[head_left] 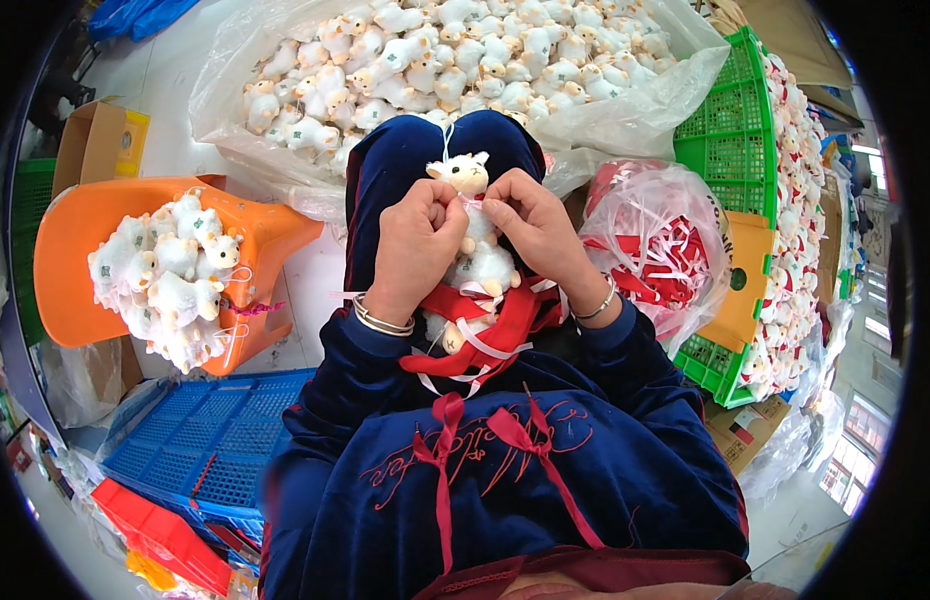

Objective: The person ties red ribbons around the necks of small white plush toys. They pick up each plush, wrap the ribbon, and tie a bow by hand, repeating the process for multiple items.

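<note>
A white plush lamb [461, 174] with a cream face stands up between my knees, facing me, a white loop of cord rising from its head. At its neck, my left hand [417, 242] and my right hand [541, 232] are each closed in a pinch, one on either side. A thin pink-and-red ribbon [473, 200] runs between the fingertips. Below it on my lap rest another plush lamb [482, 268], partly hidden by my left hand, and a heap of red pieces with white ribbons [517, 318].
A clear bag [455, 60] of many plush lambs lies ahead. On my left, an orange chair [70, 275] carries more lambs above a blue crate [200, 425]. To my right are a plastic bag of red-and-white ribbons [670, 255] and a green crate [727, 125] beside red-trimmed lambs.
</note>
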{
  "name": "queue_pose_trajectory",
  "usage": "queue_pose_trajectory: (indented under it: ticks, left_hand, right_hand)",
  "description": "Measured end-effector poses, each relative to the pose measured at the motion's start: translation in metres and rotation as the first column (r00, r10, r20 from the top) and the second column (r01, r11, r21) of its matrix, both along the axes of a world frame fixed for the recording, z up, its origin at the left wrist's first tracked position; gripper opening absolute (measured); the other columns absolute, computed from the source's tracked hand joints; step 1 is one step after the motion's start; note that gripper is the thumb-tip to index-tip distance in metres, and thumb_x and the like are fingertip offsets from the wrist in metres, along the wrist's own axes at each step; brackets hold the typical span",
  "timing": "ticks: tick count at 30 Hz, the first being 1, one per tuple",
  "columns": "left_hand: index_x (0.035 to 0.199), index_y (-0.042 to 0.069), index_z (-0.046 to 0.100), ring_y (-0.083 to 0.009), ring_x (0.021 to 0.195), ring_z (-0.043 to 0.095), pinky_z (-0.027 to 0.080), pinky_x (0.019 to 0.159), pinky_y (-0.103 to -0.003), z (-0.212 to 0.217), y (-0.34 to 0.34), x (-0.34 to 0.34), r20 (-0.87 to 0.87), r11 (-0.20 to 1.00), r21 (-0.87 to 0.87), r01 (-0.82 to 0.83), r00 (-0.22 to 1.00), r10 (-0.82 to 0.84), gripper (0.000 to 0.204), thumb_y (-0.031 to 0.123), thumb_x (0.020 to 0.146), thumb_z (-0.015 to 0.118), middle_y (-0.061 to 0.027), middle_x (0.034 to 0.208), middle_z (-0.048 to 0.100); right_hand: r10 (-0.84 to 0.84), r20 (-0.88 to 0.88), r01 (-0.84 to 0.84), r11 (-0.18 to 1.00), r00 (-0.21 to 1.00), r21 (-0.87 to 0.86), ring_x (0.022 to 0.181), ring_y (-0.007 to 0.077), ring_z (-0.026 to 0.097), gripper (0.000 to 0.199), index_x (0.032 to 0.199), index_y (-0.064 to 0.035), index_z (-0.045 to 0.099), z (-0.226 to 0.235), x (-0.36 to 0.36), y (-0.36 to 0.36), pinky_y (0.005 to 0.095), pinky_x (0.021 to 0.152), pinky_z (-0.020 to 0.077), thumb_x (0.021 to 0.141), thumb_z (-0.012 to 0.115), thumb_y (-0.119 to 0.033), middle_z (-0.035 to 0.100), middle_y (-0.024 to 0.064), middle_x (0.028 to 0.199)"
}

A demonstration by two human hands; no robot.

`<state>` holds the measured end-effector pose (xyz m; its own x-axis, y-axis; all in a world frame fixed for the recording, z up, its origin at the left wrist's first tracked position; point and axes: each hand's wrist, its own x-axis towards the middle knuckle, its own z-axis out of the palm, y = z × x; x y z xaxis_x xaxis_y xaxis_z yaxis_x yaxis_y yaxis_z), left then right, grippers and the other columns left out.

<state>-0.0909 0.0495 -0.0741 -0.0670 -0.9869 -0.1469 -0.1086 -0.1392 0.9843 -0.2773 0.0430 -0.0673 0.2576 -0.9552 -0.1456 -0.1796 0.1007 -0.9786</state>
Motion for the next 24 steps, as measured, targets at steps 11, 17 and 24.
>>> queue_pose_trajectory:
  ticks: [11,17,24]
  left_hand:
    - [0.101,-0.002,0.062,-0.0053,0.050,0.057,0.045,0.047,-0.022,0.008,0.001,0.003,-0.135,0.992,0.126,0.012,0.991,0.006,0.009,0.006,0.097,0.062,-0.0014,0.066,0.064]
    - [0.097,-0.002,0.063,-0.0056,0.047,0.057,0.044,0.045,-0.024,0.008,0.000,0.001,0.004,1.000,0.001,0.018,1.000,-0.018,0.010,0.005,0.092,0.068,-0.0016,0.059,0.063]
    - [0.098,0.000,0.061,-0.0048,0.050,0.056,0.044,0.046,-0.022,0.004,0.004,-0.002,-0.148,0.993,0.116,-0.026,0.988,0.043,0.007,0.007,0.098,0.061,-0.0008,0.065,0.063]
  right_hand:
    - [-0.008,-0.001,0.008,1.000,1.000,0.016,0.075,0.0071,0.052,0.011,0.098,-0.0008,0.061,0.000,0.000,-0.001,0.0250,0.065,0.0455,0.100,0.063,-0.011,0.055,0.0008,0.090]
    - [-0.002,-0.007,0.002,1.000,1.000,0.008,0.075,0.0075,0.052,0.011,0.098,-0.0007,0.060,-0.002,0.000,-0.001,0.0254,0.065,0.0456,0.100,0.063,-0.011,0.055,0.0012,0.090]
    - [-0.008,-0.026,0.007,1.000,1.000,-0.013,0.075,0.0084,0.052,0.012,0.098,-0.0004,0.061,-0.002,0.000,-0.001,0.0258,0.066,0.0454,0.100,0.063,-0.012,0.055,0.0018,0.091]
